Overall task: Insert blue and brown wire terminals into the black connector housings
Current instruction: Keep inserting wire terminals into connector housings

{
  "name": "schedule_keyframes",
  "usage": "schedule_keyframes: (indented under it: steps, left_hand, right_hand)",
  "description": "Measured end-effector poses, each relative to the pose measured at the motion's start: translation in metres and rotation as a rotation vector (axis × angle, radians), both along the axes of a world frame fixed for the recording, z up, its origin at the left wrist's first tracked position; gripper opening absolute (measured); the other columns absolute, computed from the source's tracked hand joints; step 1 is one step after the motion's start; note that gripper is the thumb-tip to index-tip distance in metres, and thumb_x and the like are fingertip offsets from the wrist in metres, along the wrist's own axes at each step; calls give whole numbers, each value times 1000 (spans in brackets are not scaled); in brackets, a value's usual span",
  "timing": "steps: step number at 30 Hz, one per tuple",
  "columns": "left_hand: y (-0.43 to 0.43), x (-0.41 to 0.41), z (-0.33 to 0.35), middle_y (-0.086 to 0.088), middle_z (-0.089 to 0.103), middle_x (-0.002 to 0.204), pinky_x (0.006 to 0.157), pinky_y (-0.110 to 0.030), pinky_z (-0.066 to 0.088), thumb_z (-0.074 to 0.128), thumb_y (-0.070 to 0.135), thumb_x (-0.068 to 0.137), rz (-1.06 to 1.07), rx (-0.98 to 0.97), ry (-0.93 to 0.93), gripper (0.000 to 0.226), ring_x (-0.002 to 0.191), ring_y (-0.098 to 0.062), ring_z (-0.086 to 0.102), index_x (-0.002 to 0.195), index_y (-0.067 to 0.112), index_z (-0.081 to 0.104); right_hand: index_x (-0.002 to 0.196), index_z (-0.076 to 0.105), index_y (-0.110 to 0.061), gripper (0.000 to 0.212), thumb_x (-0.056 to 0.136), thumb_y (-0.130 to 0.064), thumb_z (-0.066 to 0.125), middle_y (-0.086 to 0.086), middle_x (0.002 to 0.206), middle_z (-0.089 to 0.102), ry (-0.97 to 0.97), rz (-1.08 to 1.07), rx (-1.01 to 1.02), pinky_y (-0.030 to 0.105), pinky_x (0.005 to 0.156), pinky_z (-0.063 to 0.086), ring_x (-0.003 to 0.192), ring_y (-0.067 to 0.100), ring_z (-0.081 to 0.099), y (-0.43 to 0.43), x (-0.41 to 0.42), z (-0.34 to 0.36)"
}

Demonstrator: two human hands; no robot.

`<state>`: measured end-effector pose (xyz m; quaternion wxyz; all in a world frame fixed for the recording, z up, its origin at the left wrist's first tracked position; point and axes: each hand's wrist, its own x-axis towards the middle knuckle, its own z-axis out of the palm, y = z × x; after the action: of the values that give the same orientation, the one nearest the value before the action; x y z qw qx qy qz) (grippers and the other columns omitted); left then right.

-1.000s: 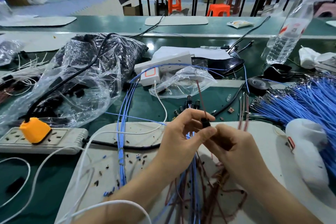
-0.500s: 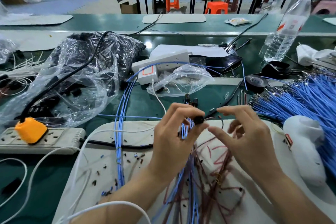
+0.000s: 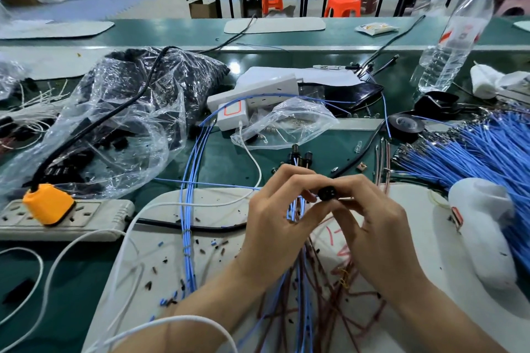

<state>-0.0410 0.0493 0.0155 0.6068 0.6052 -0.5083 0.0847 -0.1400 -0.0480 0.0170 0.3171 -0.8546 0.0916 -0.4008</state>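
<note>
Both hands meet above the white mat [image 3: 218, 203], and between them sits one small black connector housing [image 3: 325, 193], round face turned up toward the camera. The left hand [image 3: 272, 218] pinches it from the left with thumb and forefinger, the other fingers curled loosely behind. The right hand [image 3: 372, 226] closes on its right side, forefinger over the top and thumb beneath. Whether a wire terminal is also caught in that pinch is hidden by the fingers.

A few blue wires [image 3: 294, 208] show in the gap under the left palm and run down toward the body, mixed with brown wires [image 3: 324, 295] that lie tangled on the mat. Where each strand ends cannot be made out, and the lower lengths are cut off by the frame edge.

Just behind the knuckles stand several more black connectors [image 3: 301, 156], partly covered by the fingertips. To the right lies a thick sheaf of blue wires with metal tips [image 3: 473, 152], running out of view, and a white tool [image 3: 484, 226] (its kind is hard to tell). At left a clear bag of black parts [image 3: 100, 123] slumps behind a power strip [image 3: 86, 215] with an orange plug [image 3: 47, 203]. The water bottle [image 3: 450, 46] is blurred toward its top.
</note>
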Motion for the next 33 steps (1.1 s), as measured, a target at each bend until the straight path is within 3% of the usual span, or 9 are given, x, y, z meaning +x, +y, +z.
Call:
schedule_keyframes:
  steps: [5, 10, 13, 18, 26, 31, 33]
  left_hand:
    - [-1, 0, -1, -5, 62, 90, 76, -19, 47, 74, 5, 78, 9, 18, 3, 17, 82, -7, 59, 95, 2, 69]
    - [0, 1, -1, -4, 62, 90, 75, -21, 48, 74, 4, 78, -8, 28, 33, 17, 81, -10, 60, 94, 2, 69]
    - [-1, 2, -2, -3, 61, 91, 78, -16, 46, 74, 4, 78, -19, 28, 45, 17, 83, -7, 59, 94, 2, 69]
    - [0, 2, -2, -6, 61, 91, 79, -16, 47, 74, 1, 77, -9, 21, 12, 19, 84, -9, 60, 95, 2, 69]
    - [0, 1, -1, -9, 60, 89, 77, -23, 51, 74, 1, 77, -10, 22, -42, 18, 82, -13, 61, 95, 1, 70]
    - [0, 2, -2, -10, 60, 89, 78, -19, 49, 75, 1, 77, -4, 31, -30, 18, 81, -11, 61, 95, 1, 70]
    - [0, 2, -2, -8, 60, 89, 78, -17, 47, 75, 1, 77, 5, 41, -23, 18, 81, -9, 61, 94, 2, 70]
  right_hand:
    - [97, 64, -5, 13, 86, -2, 56, -1, 88, 61, -18, 12, -7, 10, 74, 47, 82, 2, 57, 1, 1, -2]
    - [99, 63, -3, 15, 88, -4, 53, 2, 89, 63, -21, 15, -17, 13, 73, 47, 84, 6, 57, 2, 2, -5]
    - [97, 63, -2, 14, 87, 0, 54, 0, 88, 61, -19, -2, -34, 7, 75, 42, 83, 5, 56, 2, 3, -5]
    - [98, 62, -2, 22, 89, -13, 44, -2, 89, 59, -12, 8, -33, 3, 76, 38, 83, 1, 52, 2, 3, -5]
    - [97, 59, -4, 21, 92, -14, 42, 3, 87, 61, 7, 38, -35, 5, 73, 39, 79, 6, 54, 1, 3, -6]
    - [96, 60, -2, 21, 91, -14, 43, 6, 85, 63, 11, 42, -25, 14, 69, 44, 78, 11, 57, 2, 4, -6]
    - [95, 62, -1, 15, 89, -8, 50, 5, 84, 63, 10, 23, -19, 11, 68, 44, 77, 9, 56, 2, 5, -7]
